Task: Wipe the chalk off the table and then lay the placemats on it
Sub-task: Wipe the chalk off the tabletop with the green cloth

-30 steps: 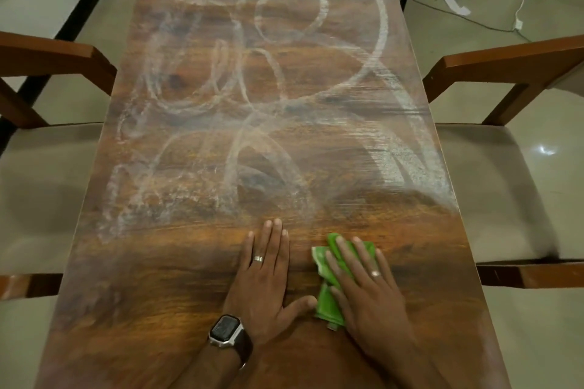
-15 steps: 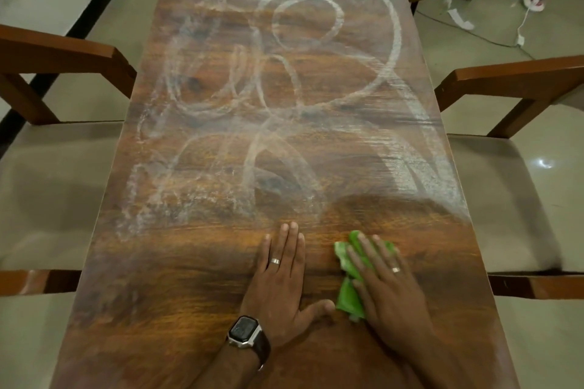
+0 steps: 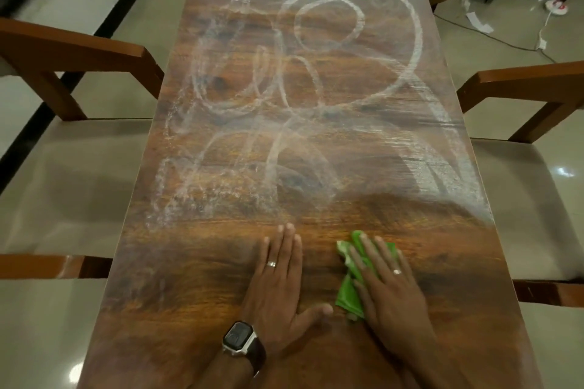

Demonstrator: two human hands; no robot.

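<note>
A green cloth (image 3: pixel 347 289) is pressed flat on the near bench (image 3: pixel 189 278) under the right hand (image 3: pixel 390 289), fingers straight. The left hand (image 3: pixel 279 286) is laid flat beside it. Chalk (image 3: pixel 410 41) seemingly covers the far part.

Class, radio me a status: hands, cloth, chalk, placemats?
Left hand flat on wooden table. Right hand pressing crumpled green cloth. White chalk scribbles remain beyond. No placemats in view.

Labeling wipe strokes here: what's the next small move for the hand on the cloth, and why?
Probably push the green cloth forward under the flat right hand into the chalk. The near strip of the table looks clean, while scribbles begin just past the fingertips. The left hand lies flat beside it.
</note>
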